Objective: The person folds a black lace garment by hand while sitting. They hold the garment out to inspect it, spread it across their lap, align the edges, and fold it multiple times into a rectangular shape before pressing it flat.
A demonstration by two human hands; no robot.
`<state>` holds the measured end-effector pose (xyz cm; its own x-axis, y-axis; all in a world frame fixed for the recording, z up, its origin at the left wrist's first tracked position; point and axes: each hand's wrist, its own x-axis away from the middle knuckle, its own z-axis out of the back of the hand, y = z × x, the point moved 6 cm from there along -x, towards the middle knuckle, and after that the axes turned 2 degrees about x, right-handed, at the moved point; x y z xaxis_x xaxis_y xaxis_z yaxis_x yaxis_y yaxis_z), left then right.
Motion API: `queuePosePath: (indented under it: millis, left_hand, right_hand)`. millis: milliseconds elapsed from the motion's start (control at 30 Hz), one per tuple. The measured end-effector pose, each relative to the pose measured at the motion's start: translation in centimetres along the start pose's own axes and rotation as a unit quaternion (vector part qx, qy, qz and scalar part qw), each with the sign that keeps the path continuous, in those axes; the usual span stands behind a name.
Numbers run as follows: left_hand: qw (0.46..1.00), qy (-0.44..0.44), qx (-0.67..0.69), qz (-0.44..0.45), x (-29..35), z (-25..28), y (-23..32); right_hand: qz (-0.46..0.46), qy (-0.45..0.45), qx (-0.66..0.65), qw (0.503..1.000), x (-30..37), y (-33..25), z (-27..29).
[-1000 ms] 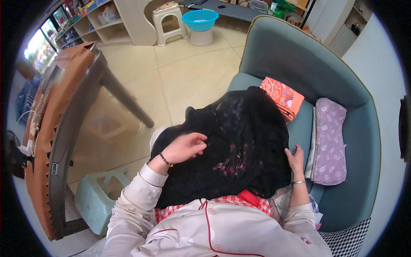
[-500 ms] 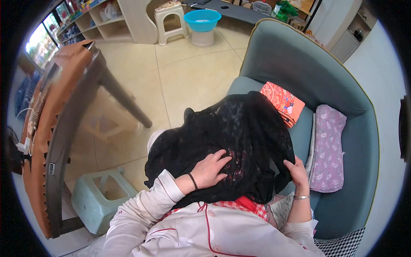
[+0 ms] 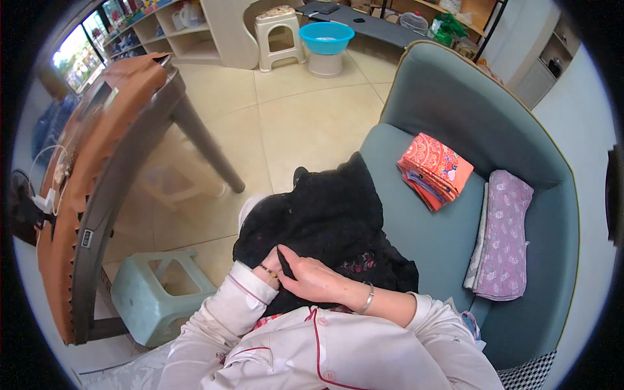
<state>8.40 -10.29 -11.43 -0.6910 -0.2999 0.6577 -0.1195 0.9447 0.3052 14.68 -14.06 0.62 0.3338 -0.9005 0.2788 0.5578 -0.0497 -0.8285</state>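
A black, partly sheer lace cloth (image 3: 318,208) lies over my lap, its right part folded over to the left. My right hand (image 3: 312,278) reaches across my body and pinches a dark edge of this cloth between thumb and fingers. Just beside it, at the left edge of the cloth, is my left hand (image 3: 269,261), with a beaded bracelet at its wrist. The fingers of the left hand are hidden behind the right hand and the cloth.
To my right, a folded red patterned cloth (image 3: 435,168) and a folded purple floral cloth (image 3: 504,237) lie on the blue-grey sofa (image 3: 416,227). A pale green stool (image 3: 140,299) stands at left under a brown-covered table (image 3: 123,123). Ahead, a blue basin (image 3: 327,44) sits beside a beige stool (image 3: 279,39).
My right hand has swung from the cloth's right edge over to my left hand, folding the cloth leftward. The red cloth on the sofa is now uncovered. The view has shifted slightly.
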Motion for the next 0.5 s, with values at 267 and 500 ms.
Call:
queuePosePath:
  millis: [267, 500]
  left_hand:
    - [0.977, -0.057, -0.182, -0.089, 2.8, -4.0, 2.0]
    - [0.969, -0.033, -0.137, -0.201, 3.7, -4.5, 5.5]
  right_hand:
    - [0.095, -0.001, 0.054, 0.994, 3.1, 1.1, 0.4]
    - [0.094, -0.108, 0.004, 0.990, 4.8, -3.6, 3.4]
